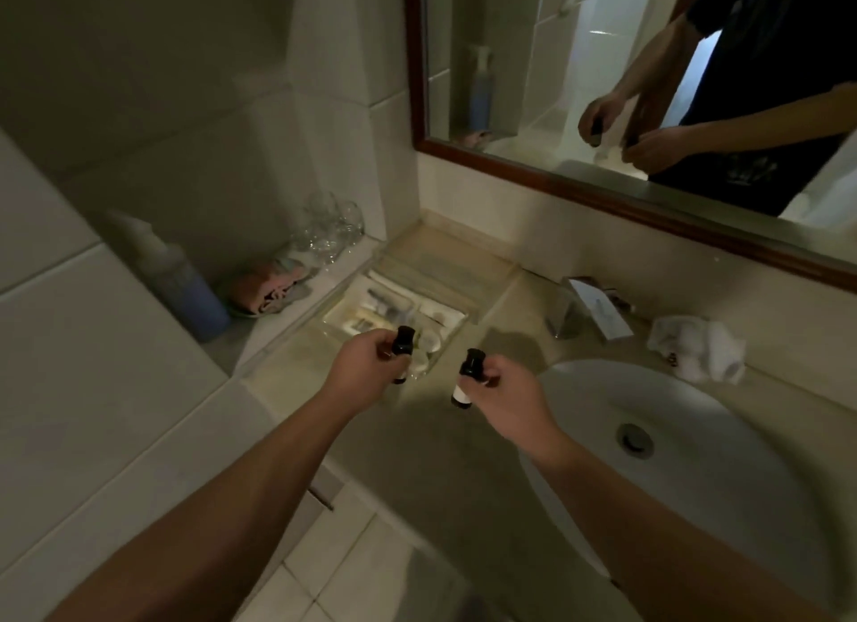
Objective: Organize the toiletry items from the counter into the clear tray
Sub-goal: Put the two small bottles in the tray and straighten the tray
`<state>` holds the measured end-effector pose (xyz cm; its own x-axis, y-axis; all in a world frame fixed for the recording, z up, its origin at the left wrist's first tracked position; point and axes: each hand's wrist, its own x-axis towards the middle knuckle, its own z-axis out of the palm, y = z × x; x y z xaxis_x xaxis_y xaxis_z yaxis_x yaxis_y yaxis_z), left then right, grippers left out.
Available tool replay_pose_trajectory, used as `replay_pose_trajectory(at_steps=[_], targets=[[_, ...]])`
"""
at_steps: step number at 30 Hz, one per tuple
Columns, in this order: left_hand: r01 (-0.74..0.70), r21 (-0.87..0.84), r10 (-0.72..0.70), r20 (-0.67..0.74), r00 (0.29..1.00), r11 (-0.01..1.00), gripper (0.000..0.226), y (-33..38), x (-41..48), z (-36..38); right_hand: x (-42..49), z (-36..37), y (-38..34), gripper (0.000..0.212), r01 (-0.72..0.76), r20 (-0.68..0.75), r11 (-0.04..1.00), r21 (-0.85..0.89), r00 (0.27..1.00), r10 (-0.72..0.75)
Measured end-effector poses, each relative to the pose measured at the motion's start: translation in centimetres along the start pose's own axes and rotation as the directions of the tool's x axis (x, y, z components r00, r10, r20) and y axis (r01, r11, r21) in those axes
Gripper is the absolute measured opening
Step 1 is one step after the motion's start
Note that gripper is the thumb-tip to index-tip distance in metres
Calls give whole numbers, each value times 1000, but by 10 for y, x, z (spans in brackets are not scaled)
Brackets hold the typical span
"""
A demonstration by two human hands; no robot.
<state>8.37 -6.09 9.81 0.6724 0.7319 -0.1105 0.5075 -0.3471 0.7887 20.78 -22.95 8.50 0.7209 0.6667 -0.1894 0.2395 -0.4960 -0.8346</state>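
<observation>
left hand (366,371) gripping dark bottle (402,343), right hand (510,401) gripping labelled bottle (467,376)

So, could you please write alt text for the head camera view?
Each hand holds a small dark-capped bottle, left hand and right hand, above a bathroom counter. Behind them is a clear tray with toiletries; a white sink is at right.

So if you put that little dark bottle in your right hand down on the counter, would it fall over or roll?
Probably it could tip: the small bottle in the right hand looks tall and narrow. On its side it would likely roll, since it seems round. It looks light, as a few fingers hold it, like the other bottle in the left hand.
</observation>
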Motion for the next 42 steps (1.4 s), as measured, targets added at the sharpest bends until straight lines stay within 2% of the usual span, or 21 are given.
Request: replay_pose_trajectory(at_steps=[5,10,16,19,23,27,33,38,42], targets=[[49,79,-49,-10,999,996,27,-14,40,-11,47,22,-14,20,-32,58,995,91,998,27],[61,166,-65,16,998,984,25,-21,78,-20,78,45,-19,23,-89,52,994,71,995,85],[57,199,-88,150,985,978,14,-34,126,-16,112,69,-30,30,-218,56,976,-10,974,218],[-9,292,-74,272,959,956,18,-42,143,-10,128,81,-36,25,-295,36,952,-77,954,298],[-18,292,-89,349,933,956,24,-58,159,-1,140,100,-41,28,-372,-14,913,-166,927,375],[-8,267,-98,381,920,964,26,-68,167,1,145,109,-48,25,-400,-86,881,-250,916,392],[-2,265,-108,398,911,964,20,-74,174,1,150,116,-50,34,-401,-122,852,-335,916,383],[-19,299,-111,412,904,954,19,-76,171,3,148,120,-46,33,-397,-139,844,-360,918,372],[-36,340,-114,412,904,940,23,-73,173,2,146,123,-47,44,-299,-118,882,-364,954,275]])
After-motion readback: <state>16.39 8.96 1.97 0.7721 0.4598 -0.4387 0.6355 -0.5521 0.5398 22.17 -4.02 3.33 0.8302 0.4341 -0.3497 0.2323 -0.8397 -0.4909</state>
